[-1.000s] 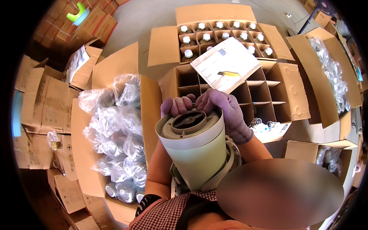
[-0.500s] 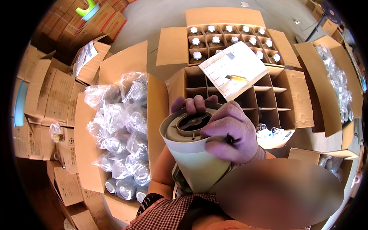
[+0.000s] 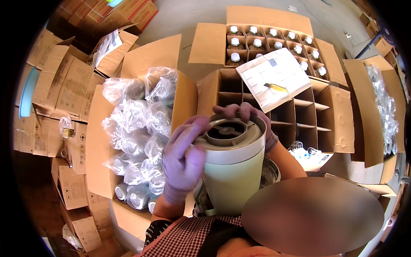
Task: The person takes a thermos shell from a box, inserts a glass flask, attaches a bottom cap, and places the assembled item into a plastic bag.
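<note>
A pale green cylindrical container (image 3: 233, 182) stands upright in front of me, topped by a light grey collar. A round dark opening crossed by a bar shows in its top. My right hand (image 3: 246, 113), in a light purple glove, is wrapped over the far right rim and grips it. At the near left of the rim is my left hand (image 3: 182, 156), gloved alike, its fingers bent and some smeared by motion. I cannot tell whether those fingers hold anything. Behind the container, a clear-topped round item (image 3: 270, 171) partly shows.
An open carton (image 3: 100, 141) of plastic-wrapped bottles stands left. Ahead, a divided carton (image 3: 342, 115) carries a white panel (image 3: 274, 77) with a yellow-handled tool (image 3: 276, 88); beyond it stands a carton of white-capped bottles (image 3: 235, 59). Stacked cartons (image 3: 64, 90) line the far left.
The hands have swapped places: my right hand now grips the far rim, and my left has come to the near left side. The container has shifted a little to the right.
</note>
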`<state>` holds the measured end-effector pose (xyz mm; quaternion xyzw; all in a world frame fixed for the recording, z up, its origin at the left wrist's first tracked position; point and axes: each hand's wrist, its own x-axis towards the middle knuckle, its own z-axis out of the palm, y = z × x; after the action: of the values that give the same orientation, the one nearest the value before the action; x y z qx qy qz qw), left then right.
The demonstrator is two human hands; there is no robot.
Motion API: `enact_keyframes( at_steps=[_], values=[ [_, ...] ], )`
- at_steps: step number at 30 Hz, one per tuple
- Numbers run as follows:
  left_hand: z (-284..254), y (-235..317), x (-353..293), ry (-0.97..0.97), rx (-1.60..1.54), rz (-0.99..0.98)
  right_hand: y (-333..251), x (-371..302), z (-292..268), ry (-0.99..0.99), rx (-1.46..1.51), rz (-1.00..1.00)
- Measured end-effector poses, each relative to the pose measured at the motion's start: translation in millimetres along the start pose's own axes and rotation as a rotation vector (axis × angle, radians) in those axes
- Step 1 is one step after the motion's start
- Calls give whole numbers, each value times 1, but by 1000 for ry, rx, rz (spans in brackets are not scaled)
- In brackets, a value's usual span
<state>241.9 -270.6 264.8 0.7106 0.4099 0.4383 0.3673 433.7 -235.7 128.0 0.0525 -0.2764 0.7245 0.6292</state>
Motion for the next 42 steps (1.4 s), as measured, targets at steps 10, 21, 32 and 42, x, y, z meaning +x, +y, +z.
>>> enact_keyframes(
  at_steps=[10, 21, 32, 42],
  values=[
    [23, -108, 14, -182, -788, -23, -52, -16, 59, 140, -1159, -186],
    [34, -112, 35, -201, -1207, 6, -78, 10, 120, -147, -1718, -380],
    [-3, -60, 8, -33, -441, 280, -60, -7, 101, -41, -1252, -148],
    [-4, -31, 10, -86, -156, 303, -54, -9, 70, -77, -971, -238]
  ],
)
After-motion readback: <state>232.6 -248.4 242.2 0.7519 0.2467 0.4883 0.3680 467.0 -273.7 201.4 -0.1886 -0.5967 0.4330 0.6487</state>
